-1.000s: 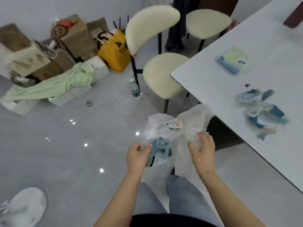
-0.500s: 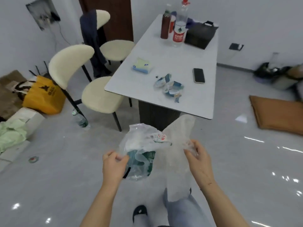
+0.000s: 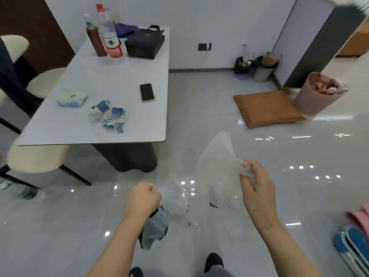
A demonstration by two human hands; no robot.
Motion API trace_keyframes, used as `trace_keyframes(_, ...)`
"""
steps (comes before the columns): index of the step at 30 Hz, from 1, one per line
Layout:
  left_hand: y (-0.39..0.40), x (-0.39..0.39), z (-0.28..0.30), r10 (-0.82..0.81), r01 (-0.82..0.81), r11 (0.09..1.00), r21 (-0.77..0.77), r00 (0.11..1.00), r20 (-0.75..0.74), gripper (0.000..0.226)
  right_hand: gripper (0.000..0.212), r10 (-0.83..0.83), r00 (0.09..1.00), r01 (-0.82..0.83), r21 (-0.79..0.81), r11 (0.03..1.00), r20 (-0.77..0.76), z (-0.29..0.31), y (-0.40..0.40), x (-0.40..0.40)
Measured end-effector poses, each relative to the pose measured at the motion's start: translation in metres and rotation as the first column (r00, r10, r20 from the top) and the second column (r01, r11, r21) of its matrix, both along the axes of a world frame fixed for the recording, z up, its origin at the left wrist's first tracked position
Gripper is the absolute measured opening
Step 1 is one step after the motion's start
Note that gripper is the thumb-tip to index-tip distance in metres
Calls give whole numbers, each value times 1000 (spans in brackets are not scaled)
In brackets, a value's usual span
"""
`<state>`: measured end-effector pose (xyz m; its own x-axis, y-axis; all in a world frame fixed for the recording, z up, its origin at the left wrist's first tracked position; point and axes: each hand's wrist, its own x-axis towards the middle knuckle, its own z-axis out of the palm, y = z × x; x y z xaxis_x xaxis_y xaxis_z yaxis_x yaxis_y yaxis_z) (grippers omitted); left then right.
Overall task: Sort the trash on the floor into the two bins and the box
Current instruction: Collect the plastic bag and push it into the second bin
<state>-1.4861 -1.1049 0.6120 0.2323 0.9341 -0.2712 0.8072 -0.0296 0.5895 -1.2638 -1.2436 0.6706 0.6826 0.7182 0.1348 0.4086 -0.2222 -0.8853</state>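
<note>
Above grey floor (image 3: 299, 196): crumpled translucent plastic (image 3: 217, 170).

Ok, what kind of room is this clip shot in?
Probably a home dining area: a white table with cream chairs pulled up, bottles and a phone on it, and a pink bin on the tiled floor.

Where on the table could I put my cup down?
The table is bare along its near edge and between the crumpled wrappers and phone. Its far end is crowded with bottles and a black bag.
</note>
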Motion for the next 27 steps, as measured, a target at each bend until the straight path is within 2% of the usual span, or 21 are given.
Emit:
trace_keyframes(2, -8, 55, 0, -45, 45, 999, 24, 999, -31, 35, 28, 9, 999, -10, 6, 1000, 30, 5, -12, 52)
trace_keyframes(4, -15, 104, 2, -20, 20, 1000, 6, 1000, -10, 33, 28, 11, 1000, -11, 54, 998, -18, 12, -19, 94)
trace_keyframes(8, -23, 176, 9, -17, 22, 991, -134, 999, 34, 16, 23, 16, 989, 7, 158, 987, -147, 25, -17, 150)
trace_keyframes(9, -19, 201, 10, -21, 33, 985, -171, 997, 76, 25, 21, 27, 987, 3, 182, 983, -161, 26, -11, 172)
trace_keyframes(12, 0, 249, 10, -30, 79, 951, -297, 985, 168, 47, 28, 103, 973, -74, 145, 987, -208, 12, 8, 208)
trace_keyframes(15, 32, 301, -5, -165, 200, 919, -341, 978, 130, 46, 39, 210, 968, -211, 13, 977, -138, -10, 34, 248)
trace_keyframes(16, 43, 322, -8, -162, 202, 907, -369, 977, 137, 48, 42, 240, 963, -246, -40, 968, -120, -16, 43, 263)
trace_keyframes(18, 68, 367, -14, -65, 149, 879, -453, 978, 196, 49, 48, 270, 956, -283, -114, 952, -115, -24, 64, 300)
trace_keyframes(20, 93, 412, -12, 78, 100, 828, -552, 954, 289, 41, 53, 284, 953, -298, -170, 939, -105, -27, 86, 338)
trace_keyframes(24, 156, 490, -9, 318, 186, 648, -739, 816, 484, 28, 46, 288, 957, -279, -313, 908, -18, -23, 134, 420)
trace_keyframes(26, 192, 523, -11, 362, 256, 615, -746, 749, 555, 38, 40, 310, 947, -256, -381, 889, 87, -16, 161, 465)
trace_keyframes(27, 210, 538, -11, 354, 310, 581, -753, 737, 576, 53, 37, 330, 933, -247, -412, 877, 143, -12, 174, 484)
